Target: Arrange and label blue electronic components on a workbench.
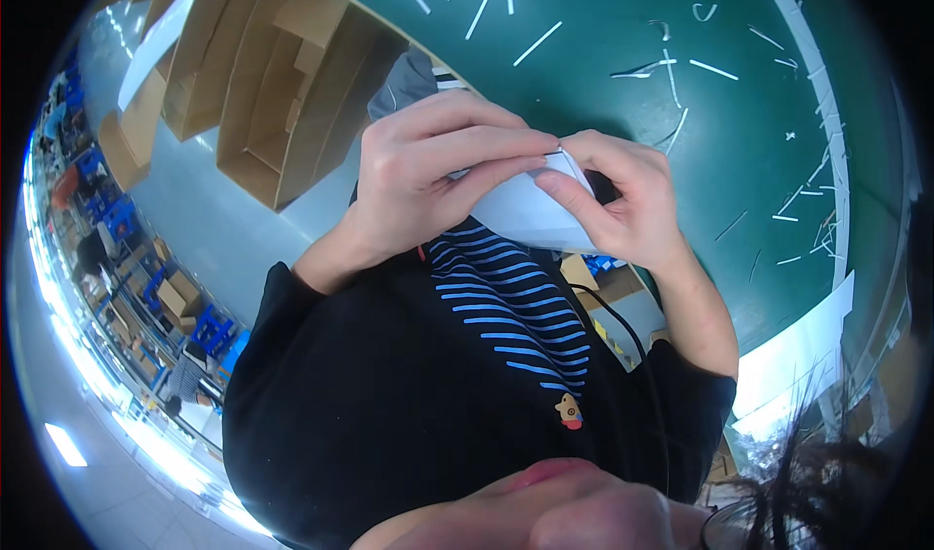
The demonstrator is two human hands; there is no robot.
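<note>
Between my two hands, in front of my chest, is a white folded sheet (533, 212), smooth like paper or card; its exact kind is not clear. My left hand (433, 161) pinches its upper edge between thumb and fingertips. On the other side my right hand (623, 195) grips its corner, thumb lying over the near face and fingers behind. The fingertips of both hands almost meet at a folded edge. My fingers hide part of the sheet, and its far side cannot be seen.
The green table (603, 93) spreads ahead and to the right, scattered with thin white strips (537, 44). White sheets (793, 365) lie at its right near edge. Open cardboard boxes (282, 93) stand on the left. Beyond them, blue crates (119, 217) line the far left.
</note>
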